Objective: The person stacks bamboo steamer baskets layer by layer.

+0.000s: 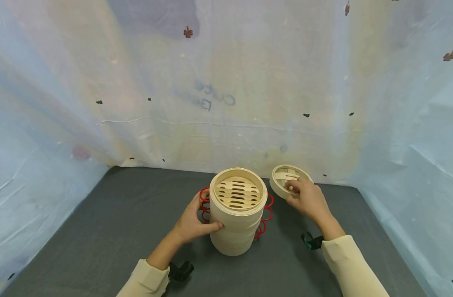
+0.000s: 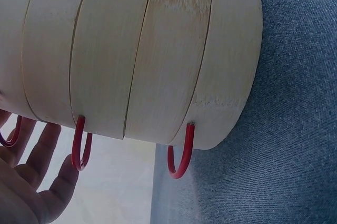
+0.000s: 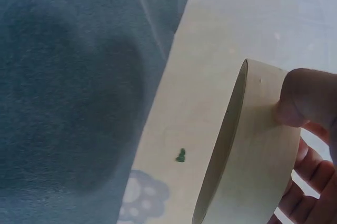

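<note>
A tall stack of round bamboo steamer baskets [image 1: 231, 235] stands upright, red ring handles [image 1: 266, 213] down its sides and a slatted surface [image 1: 238, 193] showing inside the top rim. My left hand [image 1: 191, 220] holds the stack's left side, thumb across the front, other fingers beside the rings. In the left wrist view, these fingers [image 2: 45, 153] reach behind the pale wall of the baskets. Right of the stack, my right hand [image 1: 308, 199] grips a round bamboo lid [image 1: 276, 185] by its edge. The right wrist view has the lid tilted, my thumb [image 3: 308, 97] on its side band.
A dark grey cloth-like surface [image 1: 100, 231] lies under the stack. Pale patterned plastic sheeting [image 1: 248, 136] rises behind it, with more sheeting at both sides. Black straps [image 1: 181, 271] sit at the wrists.
</note>
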A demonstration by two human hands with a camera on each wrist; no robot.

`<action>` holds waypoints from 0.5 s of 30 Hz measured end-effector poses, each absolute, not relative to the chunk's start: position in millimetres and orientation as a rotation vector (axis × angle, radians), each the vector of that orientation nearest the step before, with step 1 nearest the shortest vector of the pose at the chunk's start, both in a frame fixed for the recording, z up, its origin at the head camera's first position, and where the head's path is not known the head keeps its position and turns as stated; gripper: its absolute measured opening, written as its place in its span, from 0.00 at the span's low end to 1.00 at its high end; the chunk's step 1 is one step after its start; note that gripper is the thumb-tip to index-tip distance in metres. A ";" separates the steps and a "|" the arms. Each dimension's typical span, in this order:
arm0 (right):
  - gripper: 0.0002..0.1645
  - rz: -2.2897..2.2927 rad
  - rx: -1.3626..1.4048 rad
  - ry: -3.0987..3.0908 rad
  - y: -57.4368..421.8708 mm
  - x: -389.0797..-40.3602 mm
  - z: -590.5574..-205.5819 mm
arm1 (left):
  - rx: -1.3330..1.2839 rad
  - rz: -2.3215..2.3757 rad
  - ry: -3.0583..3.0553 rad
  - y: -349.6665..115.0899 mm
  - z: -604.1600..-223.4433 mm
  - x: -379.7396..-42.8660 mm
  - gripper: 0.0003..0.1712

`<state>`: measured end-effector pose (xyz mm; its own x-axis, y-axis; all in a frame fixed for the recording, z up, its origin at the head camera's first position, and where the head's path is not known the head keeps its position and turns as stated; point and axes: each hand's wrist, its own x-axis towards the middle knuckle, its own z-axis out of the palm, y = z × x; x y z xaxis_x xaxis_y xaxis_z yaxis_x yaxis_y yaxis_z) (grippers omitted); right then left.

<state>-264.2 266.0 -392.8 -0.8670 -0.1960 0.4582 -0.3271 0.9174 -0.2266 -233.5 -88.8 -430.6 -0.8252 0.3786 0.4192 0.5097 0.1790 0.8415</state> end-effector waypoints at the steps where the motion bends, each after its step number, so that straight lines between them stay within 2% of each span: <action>1: 0.13 0.416 0.382 -2.635 265.2 -264.5 -391.5 | -0.878 -1.730 -2.323 -88.9 -431.0 -233.9 0.45; 15: 0.15 0.429 0.396 -2.613 258.5 -259.7 -367.9 | -0.897 -1.716 -2.315 -87.0 -432.0 -234.6 0.45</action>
<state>-259.7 258.5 -367.9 -0.8526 -0.2017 0.4820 -0.3454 0.9098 -0.2301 -234.6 -87.0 -432.0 -0.8163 0.3843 0.4313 0.5244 0.1798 0.8323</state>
